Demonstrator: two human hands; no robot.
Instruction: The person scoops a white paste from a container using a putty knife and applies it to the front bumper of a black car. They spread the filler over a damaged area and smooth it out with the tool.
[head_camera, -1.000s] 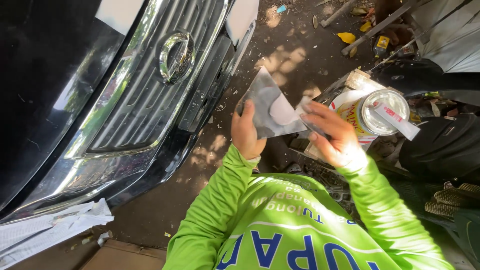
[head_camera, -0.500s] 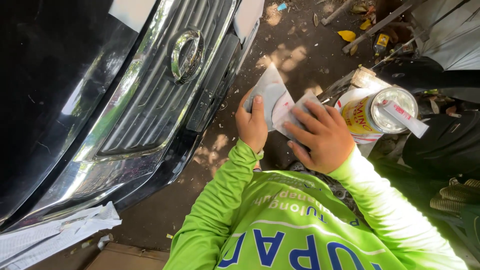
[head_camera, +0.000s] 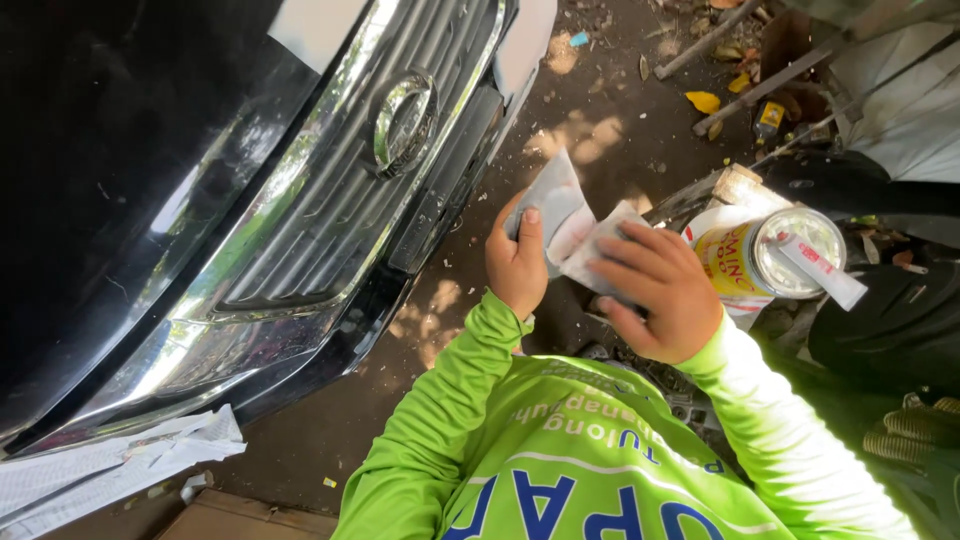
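Sheet: a grey-white sheet of sandpaper (head_camera: 565, 215), folded, held up between both hands above the dirt ground (head_camera: 610, 110).
Left hand (head_camera: 517, 262): grip closed on the sheet's left part, thumb pressed on its face.
Right hand (head_camera: 655, 288): fingers spread flat over the sheet's right fold, pinching it.
Right of hands: a tin can (head_camera: 765, 262) with a paint-smeared stick (head_camera: 810, 270) across its lid, just beside the right hand.
Left: a black car front with chrome grille (head_camera: 330, 220).
Lower left: crumpled masking paper (head_camera: 110, 470).
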